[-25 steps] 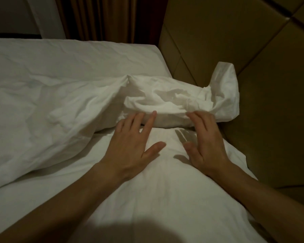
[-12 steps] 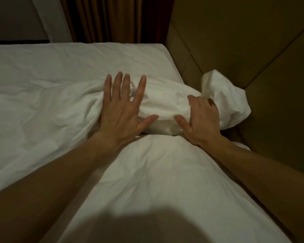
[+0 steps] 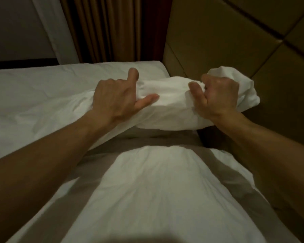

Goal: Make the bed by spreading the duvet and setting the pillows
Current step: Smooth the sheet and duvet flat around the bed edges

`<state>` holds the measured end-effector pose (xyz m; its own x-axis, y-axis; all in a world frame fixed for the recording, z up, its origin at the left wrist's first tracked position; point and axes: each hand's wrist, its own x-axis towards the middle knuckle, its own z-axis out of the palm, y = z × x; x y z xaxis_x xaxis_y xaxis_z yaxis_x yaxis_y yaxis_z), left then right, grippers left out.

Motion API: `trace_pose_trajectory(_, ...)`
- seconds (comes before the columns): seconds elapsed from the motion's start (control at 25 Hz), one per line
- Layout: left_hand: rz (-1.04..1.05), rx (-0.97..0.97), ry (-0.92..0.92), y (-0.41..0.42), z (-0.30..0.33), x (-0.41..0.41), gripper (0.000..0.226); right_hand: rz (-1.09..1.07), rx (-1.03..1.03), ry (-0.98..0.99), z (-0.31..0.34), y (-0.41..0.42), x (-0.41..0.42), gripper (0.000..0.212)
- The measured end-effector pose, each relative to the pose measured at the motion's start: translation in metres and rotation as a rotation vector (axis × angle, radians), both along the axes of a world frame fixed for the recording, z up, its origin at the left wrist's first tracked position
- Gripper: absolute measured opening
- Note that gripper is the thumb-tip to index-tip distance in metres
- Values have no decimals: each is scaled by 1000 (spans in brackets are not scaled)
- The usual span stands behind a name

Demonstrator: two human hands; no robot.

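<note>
Both hands have gone from lying flat on the bedding a second ago to clenching it and lifting. Now the left hand point(image 3: 116, 99) grips the bunched duvet point(image 3: 167, 106) with most fingers curled into the cloth, though the forefinger sticks up free and the thumb lies along the fabric. To its right the right hand point(image 3: 218, 95) is a tight fist round a gathered twist of the same cloth, and a loose corner of it bulges out past that fist toward the headboard point(image 3: 226, 41).

Between the two grips the duvet is pulled into a thick roll held clear of the bed, with a dark shadow below it. Left of the left hand it trails down and lies crumpled on the sheet point(image 3: 60, 79). Nearer than both grips lies a plump white mound point(image 3: 156, 190), probably a pillow, though I cannot tell for sure.

As I judge it, the step in hand is the spreading: the top edge of the duvet has been gathered at the head of the bed and is about to be drawn out. Next, the hands need to move apart so the roll opens, then carry the edge level across the bed and lay it flat. The bunched corner beyond the right fist should be shaken loose first, or it may stay folded under.
</note>
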<state>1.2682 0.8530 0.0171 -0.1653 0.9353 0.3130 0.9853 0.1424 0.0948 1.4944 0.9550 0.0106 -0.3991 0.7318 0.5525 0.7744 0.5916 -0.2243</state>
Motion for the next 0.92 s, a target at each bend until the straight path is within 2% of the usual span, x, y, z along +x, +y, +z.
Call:
trace_pose_trajectory(0.2,-45,125,44,-41,95,8,90,59,140,61,108,-30,12,94)
trace_pose_trajectory(0.32,-125,164,40,-84,130,20,87,88,186,6,144,-73,32,98)
trace_pose_trajectory(0.52,-225,152,19,-161,142,44,88,74,202,-58,154,-167,71,94)
trace_pose_trajectory(0.72,-308,224,36,-243,145,65,85,1,202,-80,157,-266,99,91)
trace_pose_trajectory(0.92,-425,326,32,-338,145,83,77,-28,258,-70,156,-369,122,77)
